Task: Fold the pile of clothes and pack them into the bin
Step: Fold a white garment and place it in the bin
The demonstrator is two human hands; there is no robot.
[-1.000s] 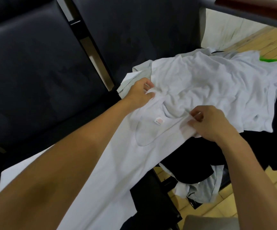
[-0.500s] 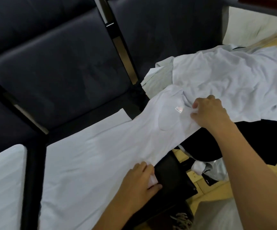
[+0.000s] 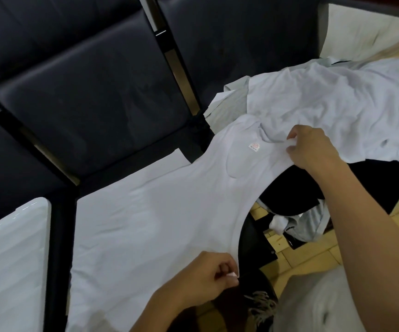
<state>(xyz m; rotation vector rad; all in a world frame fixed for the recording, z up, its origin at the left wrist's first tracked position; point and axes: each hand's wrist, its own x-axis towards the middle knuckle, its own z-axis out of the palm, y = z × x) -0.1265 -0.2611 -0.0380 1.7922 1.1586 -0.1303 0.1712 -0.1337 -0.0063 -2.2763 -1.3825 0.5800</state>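
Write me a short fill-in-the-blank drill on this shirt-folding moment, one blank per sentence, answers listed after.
1. The right hand pinches the white T-shirt beside its ____.
2. The left hand pinches the shirt's near ____.
3. The shirt lies spread over a ____ seat.
4. The small label sits inside the shirt's ____.

Answers: collar; edge; dark; collar
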